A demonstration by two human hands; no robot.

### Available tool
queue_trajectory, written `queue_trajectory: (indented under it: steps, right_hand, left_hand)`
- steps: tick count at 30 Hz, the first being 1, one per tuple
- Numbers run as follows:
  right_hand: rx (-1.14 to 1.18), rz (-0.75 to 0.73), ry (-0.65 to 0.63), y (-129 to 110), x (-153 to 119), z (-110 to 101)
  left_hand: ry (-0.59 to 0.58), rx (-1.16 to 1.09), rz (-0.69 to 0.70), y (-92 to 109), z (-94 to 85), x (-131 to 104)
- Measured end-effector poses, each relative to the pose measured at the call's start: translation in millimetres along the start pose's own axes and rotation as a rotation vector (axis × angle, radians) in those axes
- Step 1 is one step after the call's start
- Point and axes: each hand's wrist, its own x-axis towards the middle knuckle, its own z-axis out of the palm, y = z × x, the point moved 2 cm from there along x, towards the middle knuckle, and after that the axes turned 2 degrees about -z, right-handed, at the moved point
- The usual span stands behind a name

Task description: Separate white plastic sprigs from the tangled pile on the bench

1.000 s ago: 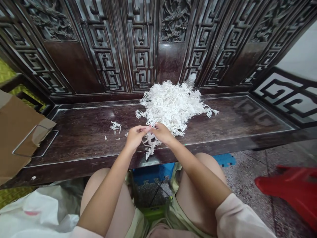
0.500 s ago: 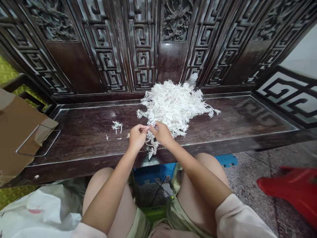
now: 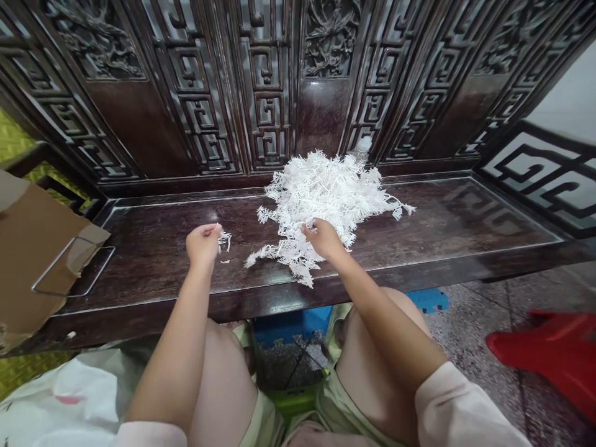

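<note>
A heap of white, feathery plastic sprigs [image 3: 326, 186] lies on the dark wooden bench [image 3: 153, 248]. My right hand [image 3: 323, 237] is pinched at the heap's front side, fingers closed on a white sprig. To the left, my left hand [image 3: 203, 243] is closed in a pinch above a few small white scraps [image 3: 225, 239]; whatever its fingertips hold is too small to make out. One sprig end [image 3: 256, 256] sticks out from the heap toward the left, between my hands.
A clear bottle with a white cap [image 3: 363, 146] stands behind the heap, against the carved backrest [image 3: 321, 112]. Cardboard [image 3: 37, 242] and a metal wire frame [image 3: 95, 273] are at the left end. A red plastic object [image 3: 549, 354] is on the right, beyond the bench.
My hands have parted: the left moved left to the scraps, the right slightly right and up. The sprigs at the heap's front have shifted, with one end now pointing left.
</note>
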Motion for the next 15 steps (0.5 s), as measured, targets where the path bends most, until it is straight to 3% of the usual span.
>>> queue_trajectory:
  steps: [3, 8, 11, 15]
  right_hand:
    - [0.012, -0.013, -0.045, -5.1, -6.4, 10.4]
    - [0.02, -0.032, -0.083, -9.6, -7.3, 16.2]
    - [0.065, -0.034, -0.112, -13.0, -7.9, 18.5]
    - [0.246, -0.041, -0.2, -19.1, -11.7, 26.1]
  left_hand:
    - [0.012, 0.021, -0.112, -21.9, -11.4, 23.3]
    - [-0.015, 0.076, -0.171, -38.3, -12.6, 27.4]
    - [-0.04, 0.125, -0.17, -35.4, -7.4, 24.5]
    - [-0.157, 0.149, -0.087, -11.0, 6.4, 2.3]
